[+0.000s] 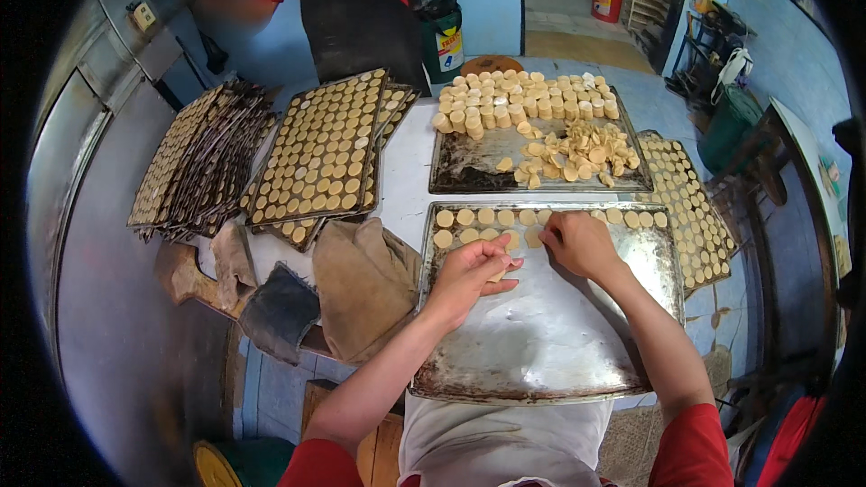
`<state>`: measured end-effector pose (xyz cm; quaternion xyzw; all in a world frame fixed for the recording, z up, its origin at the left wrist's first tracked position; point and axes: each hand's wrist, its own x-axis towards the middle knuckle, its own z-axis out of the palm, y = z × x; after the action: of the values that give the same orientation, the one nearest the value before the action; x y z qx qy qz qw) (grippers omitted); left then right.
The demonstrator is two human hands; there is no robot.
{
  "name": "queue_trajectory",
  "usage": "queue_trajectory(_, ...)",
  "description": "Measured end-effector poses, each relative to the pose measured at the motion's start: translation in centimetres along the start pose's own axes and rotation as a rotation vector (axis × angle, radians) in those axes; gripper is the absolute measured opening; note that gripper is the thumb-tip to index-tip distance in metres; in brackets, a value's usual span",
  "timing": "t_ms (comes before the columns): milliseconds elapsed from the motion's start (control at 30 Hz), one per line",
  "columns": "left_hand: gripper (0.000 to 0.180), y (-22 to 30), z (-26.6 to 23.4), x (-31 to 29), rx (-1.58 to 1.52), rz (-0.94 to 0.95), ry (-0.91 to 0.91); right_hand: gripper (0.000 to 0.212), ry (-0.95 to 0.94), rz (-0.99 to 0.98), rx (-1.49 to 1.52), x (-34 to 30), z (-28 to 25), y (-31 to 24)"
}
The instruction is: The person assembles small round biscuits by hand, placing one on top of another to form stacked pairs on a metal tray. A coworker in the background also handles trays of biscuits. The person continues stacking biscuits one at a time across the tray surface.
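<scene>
A metal baking tray [541, 334] lies in front of me, with pale round dough discs [486, 216] in a full row along its far edge and a second row begun on the left. My left hand [474, 281] hovers over the tray's left part, its fingers curled round a few dough discs [496, 276] that show only in part. Fingertips of my right hand [582, 243] are pinched low over the second row, at the edge of a dough disc [534, 238]. The fingers partly hide the discs behind them.
Beyond, another tray [469, 182] bears stacked discs and a loose heap. Disc-covered trays [316, 153] and a tall tray stack [203, 158] stand left; more trays [690, 207] sit right. Cloths [361, 284] hang at the table's near-left edge. A person in a black apron [361, 18] stands opposite.
</scene>
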<state>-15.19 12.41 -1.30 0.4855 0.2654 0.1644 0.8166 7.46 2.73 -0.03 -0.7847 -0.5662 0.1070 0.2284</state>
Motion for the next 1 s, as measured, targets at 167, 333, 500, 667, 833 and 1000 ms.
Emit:
queue_trajectory(167, 0.014, 0.3, 0.8, -0.1, -0.002, -0.041, -0.053, 0.035, -0.184, -0.063, 0.472, -1.5, -1.2, -1.2)
queue_trajectory(333, 0.014, 1.1, 1.3, 0.1, -0.047, -0.040, -0.131, 0.022, -0.306, -0.151, 0.871, -1.1, -1.6, -0.4)
queue_trajectory(500, 0.011, 1.7, 0.9, -0.3, -0.171, -0.052, -0.167, 0.017, -0.396, -0.019, 0.882, -1.3, -3.6, 1.0)
queue_trajectory(667, 0.009, 1.1, 0.7, -0.1, -0.134, -0.076, -0.166, 0.018, -0.323, -0.009, 0.885, -1.6, -3.0, 1.9)
queue_trajectory(833, 0.021, 0.3, 0.0, 0.3, -0.260, -0.154, -0.282, 0.020, -0.238, -0.199, 0.849, -2.5, -2.7, -0.9)
queue_trajectory(1000, 0.031, 0.2, 0.0, -0.1, -0.236, -0.173, -0.264, 0.017, -0.325, -0.115, 0.787, -1.8, -2.6, -0.1)
